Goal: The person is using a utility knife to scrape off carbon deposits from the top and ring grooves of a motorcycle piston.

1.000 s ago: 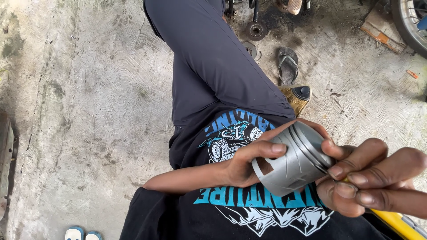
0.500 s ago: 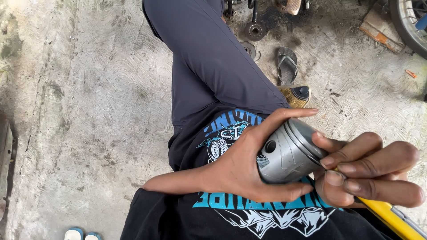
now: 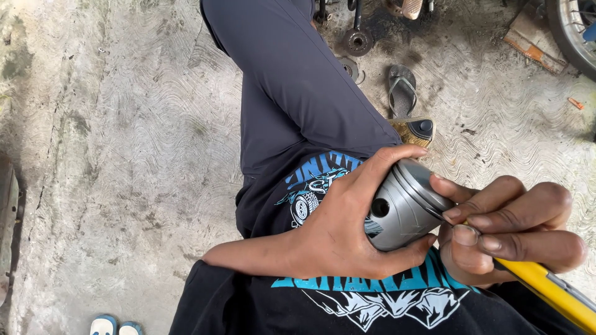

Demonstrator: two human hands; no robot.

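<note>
I have my left hand (image 3: 338, 229) wrapped around a grey metal piston (image 3: 406, 208), fingers curled over its top edge and thumb pressed under its skirt, so the piston is clamped in that palm with its round pin hole facing me. It sits above my lap, in front of the black printed shirt (image 3: 372, 304), not resting on anything else.

My right hand (image 3: 503, 232) is closed against the piston's crown end, fingertips pressed together at the ring grooves; they pinch a yellow-handled tool (image 3: 552, 291), whose handle runs out toward the lower right corner. I cannot tell what its tip looks like, since my fingers hide it.

My leg in dark trousers (image 3: 298, 93) stretches up across the rough concrete floor (image 3: 124, 155). Beyond the knee lies a grey sandal (image 3: 402, 90), and just below it a small yellow-and-black object (image 3: 413, 130). Near the top edge of the floor sit round metal parts (image 3: 358, 42) on a dark oily patch, and a wheel (image 3: 574, 31) fills the top right corner. At the bottom edge, left of my shirt, the blue-and-white toes of footwear (image 3: 115, 326) show.
</note>
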